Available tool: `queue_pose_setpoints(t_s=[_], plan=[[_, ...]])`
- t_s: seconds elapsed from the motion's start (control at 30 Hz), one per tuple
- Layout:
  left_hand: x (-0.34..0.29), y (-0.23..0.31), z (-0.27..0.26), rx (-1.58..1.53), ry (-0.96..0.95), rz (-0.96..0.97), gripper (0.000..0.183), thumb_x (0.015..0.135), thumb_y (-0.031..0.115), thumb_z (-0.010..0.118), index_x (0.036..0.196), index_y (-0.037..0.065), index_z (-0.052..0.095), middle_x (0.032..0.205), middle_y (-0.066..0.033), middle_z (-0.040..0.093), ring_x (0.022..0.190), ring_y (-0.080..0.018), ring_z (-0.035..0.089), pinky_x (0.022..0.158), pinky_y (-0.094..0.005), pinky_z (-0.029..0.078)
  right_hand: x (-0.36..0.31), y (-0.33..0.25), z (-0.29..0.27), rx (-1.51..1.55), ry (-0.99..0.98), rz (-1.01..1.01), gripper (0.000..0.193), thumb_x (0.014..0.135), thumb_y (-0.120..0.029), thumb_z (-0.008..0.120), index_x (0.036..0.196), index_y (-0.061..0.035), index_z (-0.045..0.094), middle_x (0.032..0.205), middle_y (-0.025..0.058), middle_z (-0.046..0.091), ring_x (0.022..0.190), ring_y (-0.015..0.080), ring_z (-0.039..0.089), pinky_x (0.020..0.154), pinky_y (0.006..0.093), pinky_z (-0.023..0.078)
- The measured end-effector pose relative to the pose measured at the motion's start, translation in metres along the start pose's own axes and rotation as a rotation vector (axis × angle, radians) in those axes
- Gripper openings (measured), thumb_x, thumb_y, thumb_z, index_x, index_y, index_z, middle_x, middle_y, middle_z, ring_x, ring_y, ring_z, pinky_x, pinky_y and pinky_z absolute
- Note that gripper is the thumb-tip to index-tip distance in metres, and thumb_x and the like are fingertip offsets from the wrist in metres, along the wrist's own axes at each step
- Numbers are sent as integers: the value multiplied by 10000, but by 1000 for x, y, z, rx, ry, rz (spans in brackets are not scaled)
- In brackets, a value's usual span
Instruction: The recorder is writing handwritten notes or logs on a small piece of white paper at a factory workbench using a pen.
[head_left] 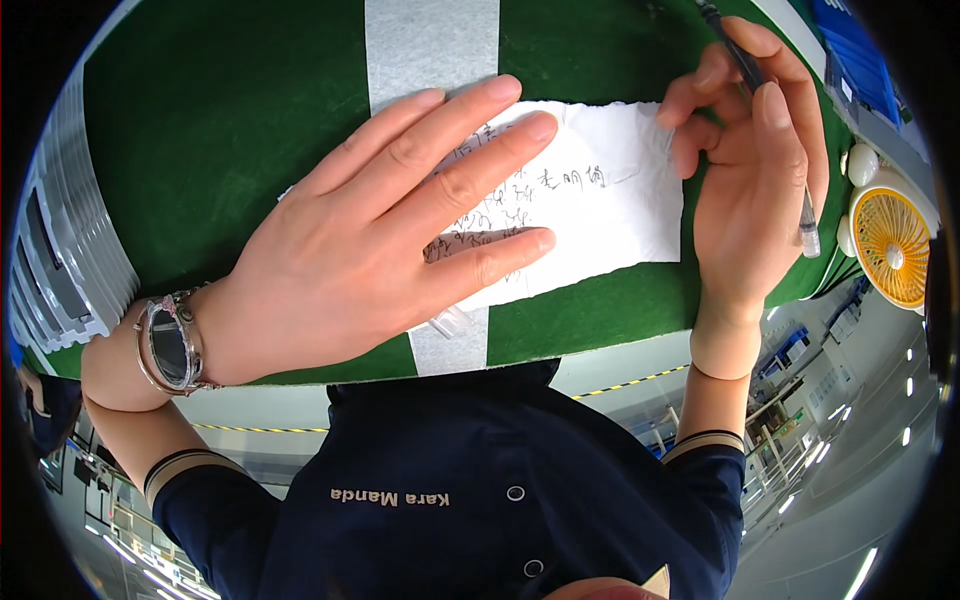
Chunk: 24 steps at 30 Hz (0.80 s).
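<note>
A white sheet of paper [620, 215] with torn edges and dark handwriting lies on the green tabletop. My left hand [390, 195] is spread flat over its left part, fingers apart, and hides some of the writing. A watch [170, 345] and a bracelet are on that wrist. At the paper's right edge, my right hand [755, 170] is turned partly palm up with bent fingers. It holds a pen [742, 62], which slants between the fingers, its clear end sticking out beside the hand. A small clear plastic piece [452, 321] lies below my left palm.
A pale strip [432, 45] runs across the green tabletop [220, 110]. Stacked grey plastic trays [80, 230] stand at the left edge. On the right are a small fan [893, 248] with a yellow grille and a blue bin [860, 60].
</note>
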<state>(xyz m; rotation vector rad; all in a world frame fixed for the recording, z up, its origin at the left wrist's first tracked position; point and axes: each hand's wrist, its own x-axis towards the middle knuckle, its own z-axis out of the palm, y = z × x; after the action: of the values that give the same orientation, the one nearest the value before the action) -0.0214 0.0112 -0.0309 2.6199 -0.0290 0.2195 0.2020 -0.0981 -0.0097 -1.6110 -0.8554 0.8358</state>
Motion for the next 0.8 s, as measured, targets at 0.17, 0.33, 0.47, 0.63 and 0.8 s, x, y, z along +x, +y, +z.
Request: queue_pose_setpoints(t_s=[0.17, 0.33, 0.47, 0.63, 0.8], plan=[[-1, 1, 1, 6, 3, -11, 477, 749, 210, 670, 1221, 245, 613, 1384, -148, 480, 1284, -361, 439, 967, -460, 442, -4, 6, -5, 41, 53, -105, 423, 973, -327, 394, 1099, 52, 531, 913, 111, 537, 781, 158, 467, 579, 257, 355], [-2, -1, 3, 61, 5, 0, 557, 699, 226, 665, 1251, 213, 595, 1394, -142, 472, 1284, -356, 438, 985, -462, 432, -5, -2, -11, -137, -113, -278, 533, 977, -440, 272, 795, -10, 530, 744, 102, 475, 750, 214, 414, 609, 284, 320], [-2, 1, 0, 16, -17, -30, 555, 707, 228, 662, 1257, 207, 590, 1387, -150, 475, 1285, -347, 437, 996, -450, 427, -6, -4, -7, -332, -224, -333, 494, 977, -418, 321, 816, 0, 529, 652, 92, 453, 686, 211, 422, 627, 312, 347], [-1, 2, 4, 49, 18, -37, 498, 744, 226, 676, 1236, 227, 608, 1380, -170, 475, 1283, -344, 439, 995, -439, 428, -18, -2, 14, -120, -161, -236, 275, 948, -224, 450, 763, -21, 431, 613, 77, 441, 556, 172, 386, 571, 319, 351], [0, 4, 6, -32, 68, -93, 443, 730, 204, 712, 1169, 224, 655, 1368, -182, 481, 1278, -351, 443, 975, -441, 442, -15, -4, 31, -148, -114, -101, 307, 931, -181, 446, 669, -33, 387, 583, 70, 422, 520, 160, 355, 526, 310, 325]])
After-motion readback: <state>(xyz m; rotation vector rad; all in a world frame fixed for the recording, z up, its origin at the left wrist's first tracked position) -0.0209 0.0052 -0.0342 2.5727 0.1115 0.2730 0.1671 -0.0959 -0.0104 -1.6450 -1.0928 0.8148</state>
